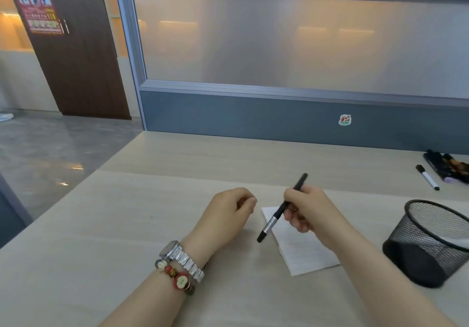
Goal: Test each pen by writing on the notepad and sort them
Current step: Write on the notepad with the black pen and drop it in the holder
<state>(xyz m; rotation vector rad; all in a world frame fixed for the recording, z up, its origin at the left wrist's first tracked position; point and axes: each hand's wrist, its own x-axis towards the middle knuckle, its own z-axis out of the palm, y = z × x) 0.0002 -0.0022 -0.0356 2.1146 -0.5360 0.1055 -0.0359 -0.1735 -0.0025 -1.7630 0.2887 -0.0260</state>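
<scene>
**Pen poised over notepad at office desk**

A person's right hand [308, 208] keeps a closed grip on a black pen [281, 208] with a silver band, the fingers wrapped around the barrel's middle. The pen slants from upper right to lower left, its dark tip at about 7 o'clock from the hand and hanging just off the left edge of the white notepad [302, 248], which lies flat on the pale wood surface [101, 225] beneath that hand. Whether the tip touches the surface cannot be told. The left hand [225, 215], wearing a metal watch [182, 258] and a beaded bracelet [176, 277], rests loosely curled and holds nothing, just left of the pen. At 3 o'clock a black mesh cup [431, 243] lies tipped. At 1 o'clock, well apart, a white marker [427, 177] lies beside a cluster of dark pens [444, 165].
</scene>
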